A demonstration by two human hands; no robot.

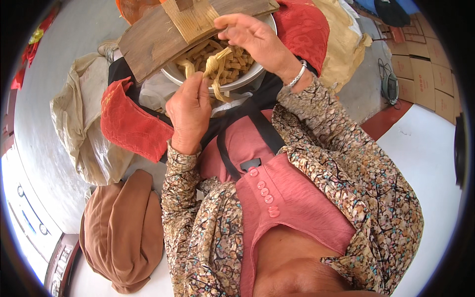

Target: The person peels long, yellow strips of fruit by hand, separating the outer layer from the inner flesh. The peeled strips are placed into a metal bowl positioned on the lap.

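Left fingers (193, 88) pinch a knotted yellowish strip (212, 64), projecting beyond their tips

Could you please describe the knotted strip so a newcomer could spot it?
Find the metal basin at the top, partly under a wooden board. Over its tan pieces, the left hand pinches the knotted strip, which is paler than those short neighbours and has a dangling end.
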